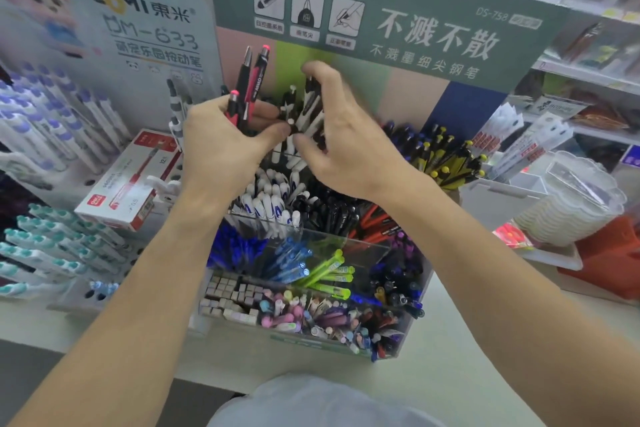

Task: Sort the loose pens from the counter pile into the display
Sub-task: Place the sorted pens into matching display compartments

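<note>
A: Largest item?
B: Tiered pen display (pixel 412 319) on counter (pixel 467 357), compartments packed by colour.

A: Left hand (pixel 221 146)?
B: Curled round red-and-black pens (pixel 252 87), tips upright, over the back tier.

A: Right hand (pixel 346 149)?
B: Pinching black-and-white pens (pixel 311 107) at the back tier, touching the left thumb.

A: Counter pile?
B: Cannot tell.
</note>
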`<state>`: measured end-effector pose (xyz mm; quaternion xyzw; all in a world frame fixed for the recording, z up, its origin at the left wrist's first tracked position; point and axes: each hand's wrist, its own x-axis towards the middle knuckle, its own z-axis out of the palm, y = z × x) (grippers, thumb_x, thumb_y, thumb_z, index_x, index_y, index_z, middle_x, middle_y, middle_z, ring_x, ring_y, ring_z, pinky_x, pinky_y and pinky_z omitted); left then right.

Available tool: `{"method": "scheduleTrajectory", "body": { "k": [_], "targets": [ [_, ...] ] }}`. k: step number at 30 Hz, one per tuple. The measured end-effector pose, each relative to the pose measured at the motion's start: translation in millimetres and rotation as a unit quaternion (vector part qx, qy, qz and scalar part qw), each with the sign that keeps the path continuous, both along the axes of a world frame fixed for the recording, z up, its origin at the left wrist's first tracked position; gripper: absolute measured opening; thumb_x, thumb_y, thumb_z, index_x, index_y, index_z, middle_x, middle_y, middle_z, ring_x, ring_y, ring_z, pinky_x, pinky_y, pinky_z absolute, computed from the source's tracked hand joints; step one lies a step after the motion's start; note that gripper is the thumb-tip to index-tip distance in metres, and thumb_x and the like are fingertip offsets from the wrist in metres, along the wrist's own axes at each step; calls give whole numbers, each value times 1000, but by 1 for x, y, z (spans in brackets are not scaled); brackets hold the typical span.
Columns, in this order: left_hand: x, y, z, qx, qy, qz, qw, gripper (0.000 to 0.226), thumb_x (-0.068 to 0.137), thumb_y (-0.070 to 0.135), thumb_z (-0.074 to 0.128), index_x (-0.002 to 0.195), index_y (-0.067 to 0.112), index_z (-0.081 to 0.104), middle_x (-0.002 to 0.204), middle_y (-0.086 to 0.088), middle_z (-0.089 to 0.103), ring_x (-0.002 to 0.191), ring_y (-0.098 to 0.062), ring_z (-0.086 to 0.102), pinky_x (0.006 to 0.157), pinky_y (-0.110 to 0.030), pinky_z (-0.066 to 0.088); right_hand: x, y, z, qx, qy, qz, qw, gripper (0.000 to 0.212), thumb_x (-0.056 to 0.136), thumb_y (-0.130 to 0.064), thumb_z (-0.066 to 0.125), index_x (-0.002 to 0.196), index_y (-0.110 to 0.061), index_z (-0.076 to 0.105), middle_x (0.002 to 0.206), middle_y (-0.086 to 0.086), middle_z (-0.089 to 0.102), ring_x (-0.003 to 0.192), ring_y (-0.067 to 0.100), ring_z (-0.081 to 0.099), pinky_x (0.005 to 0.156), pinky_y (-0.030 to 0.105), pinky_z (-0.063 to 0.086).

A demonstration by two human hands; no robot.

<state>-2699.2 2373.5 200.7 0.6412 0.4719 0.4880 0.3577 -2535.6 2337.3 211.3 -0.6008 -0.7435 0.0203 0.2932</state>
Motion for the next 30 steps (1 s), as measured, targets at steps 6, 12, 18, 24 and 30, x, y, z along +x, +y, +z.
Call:
{"method": "scheduleTrajectory", "body": {
  "k": [6, 12, 18, 24, 30],
  "targets": [
    [-5, -5, -5, -7, -7, 32, 999, 20, 78, 16, 85, 95, 18, 75, 83, 16, 71, 75, 7, 69, 70, -9, 53, -19, 20, -10, 124, -89, -59, 987, 53, 69, -27, 78, 111, -1, 57, 106, 16, 58, 97, 36, 56, 78, 46, 50],
    [-19, -19, -7, -34, -25, 71, 997, 10, 82, 23, 81, 90, 23, 75, 79, 12, 73, 66, 0, 67, 67, -28, 57, -24, 22, -21, 188, -55, -80, 977, 52, 79, -8, 66, 127, 5, 52, 123, 24, 53, 106, 37, 57, 89, 43, 52],
    [-27, -44, -7, -113, -111, -9, 987, 12, 83, 19, 80, 92, 13, 73, 52, 5, 63, 34, -15, 43, 40, -25, 41, -14, 22, -29, 186, -191, -24, 964, 28, 85, -14, 67, 109, -2, 70, 119, 17, 66, 110, 36, 60, 90, 45, 51],
    [-26, -69, -24, -257, -258, -158, 918, 19, 86, 25, 74, 85, 8, 67, 69, -12, 63, 33, -12, 37, 34, -20, 34, -10, 18, -20, 189, -127, -42, 973, 19, 90, -16, 66, 101, -3, 74, 98, 13, 68, 95, 35, 63, 82, 45, 53],
    [-18, -100, -41, -446, -409, -233, 761, 25, 90, 20, 56, 108, 3, 60, 75, -12, 58, 54, -20, 54, 47, -27, 50, -15, -31, -15, 167, -47, -54, 983, 29, 96, -17, 64, 120, -2, 65, 115, 16, 59, 107, 32, 56, 93, 44, 48]
  ]
}}
